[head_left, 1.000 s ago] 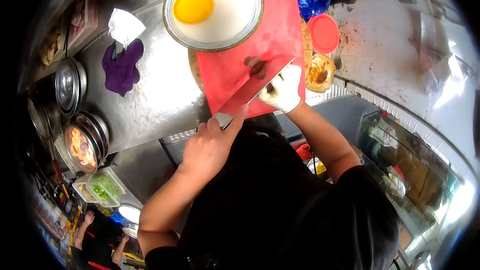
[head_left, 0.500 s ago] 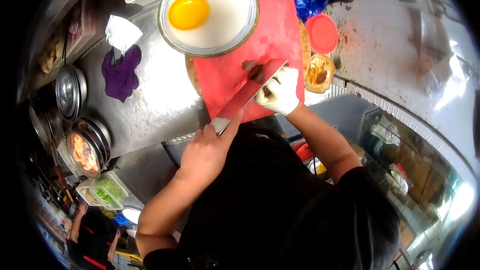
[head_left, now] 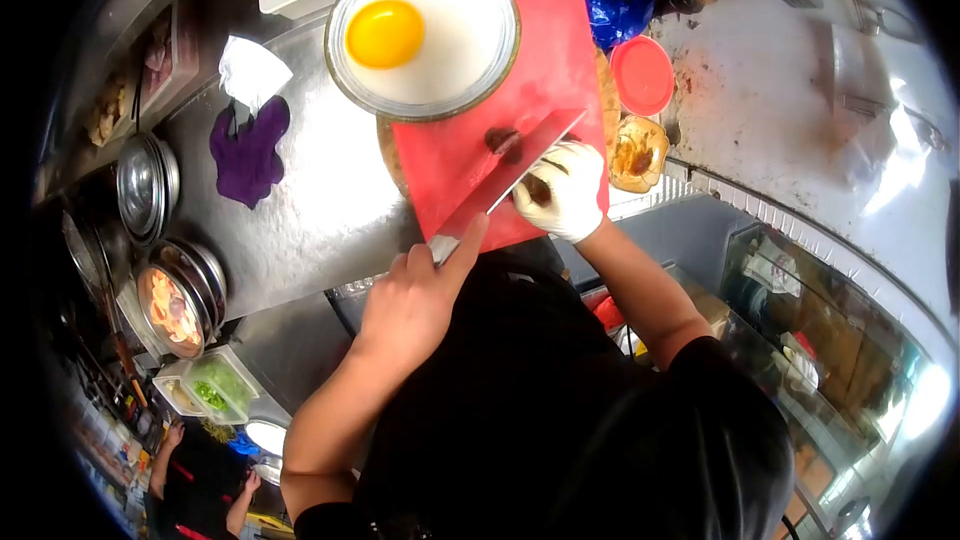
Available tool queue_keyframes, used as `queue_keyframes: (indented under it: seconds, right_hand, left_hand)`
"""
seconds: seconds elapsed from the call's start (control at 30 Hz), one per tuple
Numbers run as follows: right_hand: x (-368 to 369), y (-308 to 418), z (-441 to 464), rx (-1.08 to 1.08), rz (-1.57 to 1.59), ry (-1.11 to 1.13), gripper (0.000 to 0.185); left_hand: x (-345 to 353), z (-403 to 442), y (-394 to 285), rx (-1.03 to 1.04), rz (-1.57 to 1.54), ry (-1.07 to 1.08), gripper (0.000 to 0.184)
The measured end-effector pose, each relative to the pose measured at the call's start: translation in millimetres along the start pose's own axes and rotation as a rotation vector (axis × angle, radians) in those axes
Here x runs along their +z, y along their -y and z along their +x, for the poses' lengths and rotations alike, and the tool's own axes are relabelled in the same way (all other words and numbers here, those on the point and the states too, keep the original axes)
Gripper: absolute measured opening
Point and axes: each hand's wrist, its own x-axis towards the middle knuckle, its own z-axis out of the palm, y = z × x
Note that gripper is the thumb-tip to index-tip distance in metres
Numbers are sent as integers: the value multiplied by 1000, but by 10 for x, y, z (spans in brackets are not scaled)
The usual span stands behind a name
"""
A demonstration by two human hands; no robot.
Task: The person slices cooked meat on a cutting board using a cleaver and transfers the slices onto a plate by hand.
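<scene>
My left hand (head_left: 415, 295) grips the handle of a broad-bladed kitchen knife (head_left: 505, 180), its index finger stretched along the blade's base. The blade slants up and right over a red cutting board (head_left: 548, 50). My right hand (head_left: 570, 190), in a white glove, is curled beside the blade around a dark brown piece that looks like meat (head_left: 538, 190). Another dark brown piece (head_left: 503, 140) lies on the board on the blade's other side. Over the board's far left corner sits a round bowl (head_left: 450, 50) with white contents and a yellow oval like an egg yolk.
A purple cloth (head_left: 248, 152) and white paper (head_left: 255, 72) lie on the steel counter (head_left: 330, 170) to the left. Metal bowls (head_left: 145, 185) and a container of chopped greens (head_left: 220, 388) stand farther left. A red lid (head_left: 642, 75) lies right of the board. Another person (head_left: 205, 475) is at lower left.
The knife blade has shifted slightly up and forward, its tip now farther over the gloved hand. My right hand keeps its curl beside it. The whole view has moved a little.
</scene>
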Motion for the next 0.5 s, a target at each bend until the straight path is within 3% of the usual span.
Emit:
queue_keyframes:
  seconds: [0.07,0.2,0.5]
  right_hand:
    - [-106,59,-34,-24,-76,-67,43]
    - [-136,60,-136,-25,-118,9,52]
    - [25,-38,-249,-28,-77,-48,50]
  left_hand:
    - [-20,-94,4,27,53,-6,89]
    - [23,-129,36,71,79,-11,88]
    - [-12,-188,49,31,68,72,89]
